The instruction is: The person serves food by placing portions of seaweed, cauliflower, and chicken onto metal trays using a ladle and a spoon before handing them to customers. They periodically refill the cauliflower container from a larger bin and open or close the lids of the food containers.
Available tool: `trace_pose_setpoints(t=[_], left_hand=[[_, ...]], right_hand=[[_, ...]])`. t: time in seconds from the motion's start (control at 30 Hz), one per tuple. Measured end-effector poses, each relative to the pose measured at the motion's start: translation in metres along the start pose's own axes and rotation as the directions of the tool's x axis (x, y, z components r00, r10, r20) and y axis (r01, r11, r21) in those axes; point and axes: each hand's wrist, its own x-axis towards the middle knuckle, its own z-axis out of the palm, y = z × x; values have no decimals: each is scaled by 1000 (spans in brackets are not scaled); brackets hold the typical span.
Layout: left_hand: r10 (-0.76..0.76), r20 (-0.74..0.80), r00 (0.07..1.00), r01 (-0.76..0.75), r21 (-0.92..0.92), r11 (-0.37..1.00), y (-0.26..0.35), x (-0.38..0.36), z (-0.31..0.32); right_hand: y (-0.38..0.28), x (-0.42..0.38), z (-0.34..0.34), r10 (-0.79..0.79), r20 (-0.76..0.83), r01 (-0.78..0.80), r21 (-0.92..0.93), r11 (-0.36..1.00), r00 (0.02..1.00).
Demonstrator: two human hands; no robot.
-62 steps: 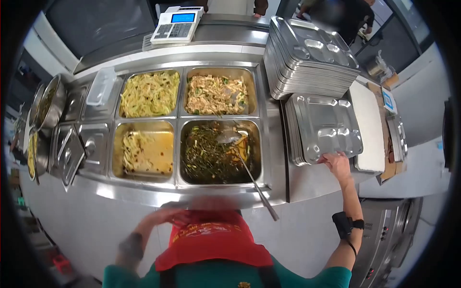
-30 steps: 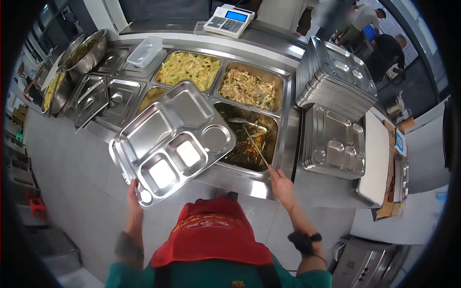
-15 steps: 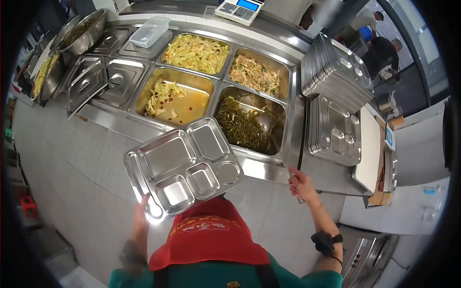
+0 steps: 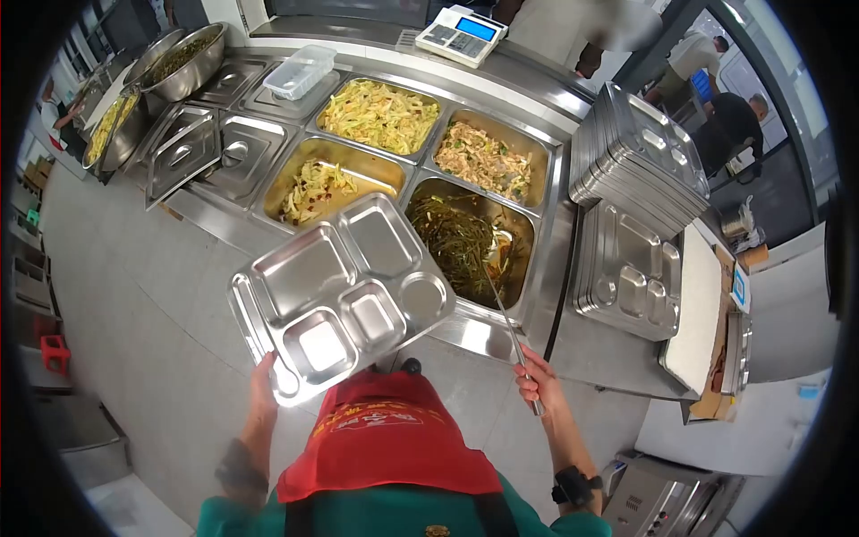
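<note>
My left hand [image 4: 262, 391] grips the near-left edge of an empty steel compartment tray [image 4: 338, 276], tilted beside the food pans. The fingers of my right hand [image 4: 540, 383] are wrapped around the long metal handle of a serving spoon [image 4: 506, 315]. This handle slopes into the near-right pan, where dark green shredded vegetable [image 4: 447, 237] is heaped; the spoon's head is partly hidden among the strands. The tray covers the front edge of the near-left pan [image 4: 376, 166], which holds a little yellowish cabbage [image 4: 309, 186] in liquid.
Behind are pans of shredded cabbage [image 4: 380, 115] and a minced-looking dish [image 4: 483, 157]. Tall stacks of steel trays [image 4: 626, 161] stand at right. Steel lids [image 4: 237, 154], a plastic container [image 4: 300, 73] and a scale [image 4: 461, 36] line the left and back. People [image 4: 735, 125] are beyond the window.
My right hand has moved slightly left and down, and the spoon has shifted within the green vegetable. The tray stays in my left hand, tilted a little differently.
</note>
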Motion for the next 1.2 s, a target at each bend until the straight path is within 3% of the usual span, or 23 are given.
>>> trace_pose_setpoints(t=[0.13,0.2,0.33,0.43,0.53,0.73,0.87,1.0,1.13,1.2], left_hand=[[40,-17,999,-42,-158,987,49,-19,96],[40,-12,999,-41,-262,964,47,3,119],[138,93,986,-108,-281,954,67,16,174],[136,108,985,-81,-406,910,65,36,197],[134,163,977,-46,-457,888,59,61,206],[94,184,978,-13,-398,917,92,75,228],[94,215,972,-12,-355,935,112,122,225],[40,298,954,56,-308,950,145,163,248],[-8,376,927,103,-232,967,150,189,271],[-48,391,919,131,-190,973,149,196,282]], right_hand=[[-4,-4,-11,0,-29,1,16,1000,1000],[0,-15,-13,-71,-74,55,-198,979,995],[6,-8,-18,-174,-172,65,-505,861,970],[7,27,-20,-146,-191,41,-465,884,971],[-1,46,-12,-20,-132,-13,-243,970,991],[3,25,6,-26,-62,27,23,999,998],[3,-3,28,-32,-71,44,179,983,997],[10,-16,75,-165,-151,177,66,982,975],[-7,-34,114,-219,-216,248,113,962,951],[-12,-36,134,-259,-170,281,121,952,951]])
